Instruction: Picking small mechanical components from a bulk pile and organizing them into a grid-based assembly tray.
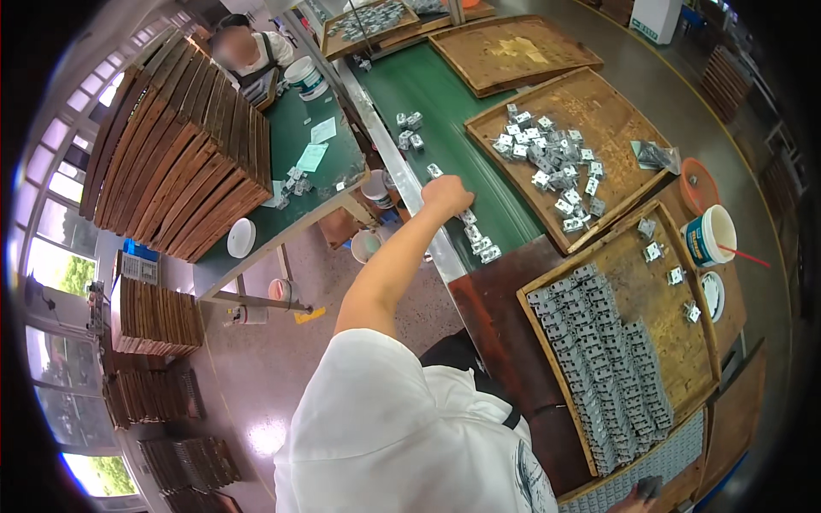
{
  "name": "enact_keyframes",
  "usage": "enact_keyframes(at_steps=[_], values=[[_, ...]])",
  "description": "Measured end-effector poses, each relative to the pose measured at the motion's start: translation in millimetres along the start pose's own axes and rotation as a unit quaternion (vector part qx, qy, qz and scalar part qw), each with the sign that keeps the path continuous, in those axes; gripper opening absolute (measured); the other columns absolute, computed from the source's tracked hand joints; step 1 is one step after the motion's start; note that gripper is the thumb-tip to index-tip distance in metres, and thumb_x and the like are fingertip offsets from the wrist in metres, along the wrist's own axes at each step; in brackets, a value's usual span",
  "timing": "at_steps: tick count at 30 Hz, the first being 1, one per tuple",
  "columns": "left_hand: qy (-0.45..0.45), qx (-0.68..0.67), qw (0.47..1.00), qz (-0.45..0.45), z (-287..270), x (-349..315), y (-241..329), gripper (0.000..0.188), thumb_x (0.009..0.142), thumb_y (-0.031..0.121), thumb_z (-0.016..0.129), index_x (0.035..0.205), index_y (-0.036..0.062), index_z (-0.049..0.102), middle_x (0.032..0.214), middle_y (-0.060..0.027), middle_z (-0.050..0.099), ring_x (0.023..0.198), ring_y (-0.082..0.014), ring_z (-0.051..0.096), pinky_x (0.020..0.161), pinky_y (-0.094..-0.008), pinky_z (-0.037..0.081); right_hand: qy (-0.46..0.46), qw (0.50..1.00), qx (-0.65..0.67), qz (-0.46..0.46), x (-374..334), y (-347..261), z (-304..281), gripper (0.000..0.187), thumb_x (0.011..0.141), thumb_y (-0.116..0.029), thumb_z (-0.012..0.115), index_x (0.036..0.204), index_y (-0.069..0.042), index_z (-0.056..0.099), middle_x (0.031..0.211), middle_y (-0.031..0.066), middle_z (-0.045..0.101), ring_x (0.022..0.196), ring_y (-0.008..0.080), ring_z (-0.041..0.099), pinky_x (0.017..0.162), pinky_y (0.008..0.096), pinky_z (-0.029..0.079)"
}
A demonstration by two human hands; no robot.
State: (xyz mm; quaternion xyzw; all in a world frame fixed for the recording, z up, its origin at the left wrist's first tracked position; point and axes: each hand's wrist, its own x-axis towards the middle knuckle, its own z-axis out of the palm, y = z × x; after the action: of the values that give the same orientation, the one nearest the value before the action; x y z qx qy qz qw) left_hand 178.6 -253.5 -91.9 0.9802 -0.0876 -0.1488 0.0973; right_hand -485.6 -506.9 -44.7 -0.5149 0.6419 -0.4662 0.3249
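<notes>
My left hand (446, 198) reaches over the green conveyor belt (509, 201), its fingers curled down among a row of small silver-grey metal parts. One metal part (434, 170) shows just beyond the knuckles, and several more metal parts (473, 232) lie on the near side of the hand. What the fingers close on is hidden beneath them. At the lower right edge, my right hand (634, 499) is only partly in view, with a dark grey metal part (651, 486) at its fingers. That hand is over a tray (590, 492) packed with similar parts.
Right of the belt, one wooden tray (624, 107) holds a loose heap of parts; a nearer tray (676, 376) has tight rows. A white bucket (721, 229) and orange bowl (699, 186) stand beyond. Stacked wooden trays (184, 162) and a person (248, 51) are at far left.
</notes>
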Motion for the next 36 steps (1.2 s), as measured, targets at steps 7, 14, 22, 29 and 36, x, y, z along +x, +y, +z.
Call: enact_keyframes(at_steps=[7,14,22,29,36], values=[[0.029,-0.032,0.999,0.025,2.3,10.2,-2.1,0.042,0.073,0.03,0.06,0.107,0.0071,0.071,0.109,-0.0168,0.069,0.104,-0.0334,0.065,0.088,-0.0423,0.051,-0.078,0.996,-0.028,0.035,-30.4,-43.4,43.8,0.03,0.094,-0.013,0.058,0.113,0.01,0.063,0.101,0.0201,0.065,0.084,0.0269,0.063,0.073,0.0379,0.054],[0.105,-0.421,0.894,0.108,10.5,-14.1,21.2,0.038,0.079,0.007,0.057,0.116,0.0037,0.063,0.102,-0.0131,0.069,0.089,-0.0285,0.066,0.074,-0.0355,0.053,-0.101,0.995,-0.003,0.022,-50.0,-62.1,48.0,0.037,0.094,-0.018,0.062,0.118,0.009,0.061,0.105,0.0188,0.065,0.087,0.0255,0.062,0.078,0.0379,0.053],[-0.243,-0.675,0.665,0.209,14.6,-167.1,105.2,0.024,0.089,0.014,0.07,0.109,0.0022,0.064,0.096,-0.004,0.068,0.085,-0.0123,0.063,0.073,-0.0277,0.052,-0.169,0.983,0.075,-0.014,-64.1,-51.5,82.2,0.037,0.096,-0.017,0.06,0.131,-0.003,0.055,0.109,0.0057,0.061,0.091,0.0146,0.057,0.078,0.0309,0.05],[-0.327,-0.591,0.644,0.359,37.0,-276.3,148.4,0.036,0.083,0.005,0.074,0.117,0.0055,0.059,0.106,0.0017,0.062,0.102,-0.0076,0.054,0.091,-0.0262,0.045,-0.309,0.93,0.201,-0.014,-93.8,-74.2,102.4,0.037,0.09,-0.007,0.065,0.125,-0.001,0.057,0.104,0.0061,0.061,0.086,0.0139,0.059,0.07,0.0297,0.053],[-0.392,-0.606,0.593,0.357,24.1,-296.4,157.1,0.022,0.085,0.005,0.069,0.104,0.0015,0.06,0.103,-0.003,0.061,0.099,-0.0084,0.051,0.085,-0.0282,0.045,-0.379,0.92,0.089,-0.039,-125.2,-85.9,85.2,0.043,0.096,-0.017,0.059,0.133,0.003,0.051,0.128,0.0107,0.057,0.113,0.0189,0.056,0.096,0.0316,0.043]])
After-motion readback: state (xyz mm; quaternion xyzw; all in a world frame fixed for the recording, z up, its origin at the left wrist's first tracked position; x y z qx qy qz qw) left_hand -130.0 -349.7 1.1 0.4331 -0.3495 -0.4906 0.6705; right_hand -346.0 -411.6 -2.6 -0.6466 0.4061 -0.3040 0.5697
